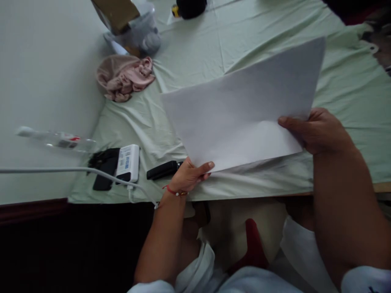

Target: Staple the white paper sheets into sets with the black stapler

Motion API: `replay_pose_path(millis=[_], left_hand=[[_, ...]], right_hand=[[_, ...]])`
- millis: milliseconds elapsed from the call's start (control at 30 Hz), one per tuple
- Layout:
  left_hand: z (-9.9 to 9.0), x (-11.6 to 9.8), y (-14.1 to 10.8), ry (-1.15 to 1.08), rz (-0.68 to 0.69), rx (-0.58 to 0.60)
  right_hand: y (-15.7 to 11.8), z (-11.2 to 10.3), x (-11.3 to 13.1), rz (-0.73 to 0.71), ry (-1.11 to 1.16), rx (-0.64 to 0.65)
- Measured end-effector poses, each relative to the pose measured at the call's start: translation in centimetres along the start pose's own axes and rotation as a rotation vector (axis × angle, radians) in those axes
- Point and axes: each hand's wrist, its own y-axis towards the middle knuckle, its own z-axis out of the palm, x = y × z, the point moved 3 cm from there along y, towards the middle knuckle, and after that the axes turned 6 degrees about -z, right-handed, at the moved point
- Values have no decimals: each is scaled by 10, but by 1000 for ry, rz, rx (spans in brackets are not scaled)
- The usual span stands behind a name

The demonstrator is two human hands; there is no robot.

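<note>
A white sheet of paper is held above the cloth-covered table, tilted with its right side higher in view. My left hand pinches its lower left corner, thumb on top. On the right edge, my right hand grips the sheet with the thumb across its face and the other fingers behind it. Both hands are closed on the paper. A black stapler-like object lies just left of my left hand.
Left on the pale green tablecloth are a white power bank with a cable, a dark phone and a clear bottle. Farther back sit a pink cloth, a plastic tub and a black round object.
</note>
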Motion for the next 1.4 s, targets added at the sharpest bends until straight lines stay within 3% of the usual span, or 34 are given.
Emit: replay_pose_path(millis=[167, 333, 533, 667, 767, 933, 1067, 1233, 1400], left_hand=[[3, -3, -2, -36, 35, -11], [-4, -4, -7, -71, 101, -69], [-18, 1, -5, -24, 68, -106], [-19, 2, -4, -81, 45, -145], [-18, 1, -6, -140, 115, -177], [-17, 6, -10, -202, 163, -228], [-8, 19, -14, -81, 154, -255], [6, 31, -22, 289, 263, -352], [-9, 31, -23, 305, 358, -500]], right_hand=[[0, 0, -2, 23, 19, -5], [-10, 3, 2, 110, 82, 144], [-8, 7, -7, 173, -184, 302], [-2, 9, -11, 96, -125, 205], [-4, 10, -10, 108, -10, 135], [-4, 13, -9, 158, -87, 216], [4, 10, -13, 163, -194, 124], [5, 12, -10, 173, -228, 4], [-9, 20, 7, 276, -107, -72]])
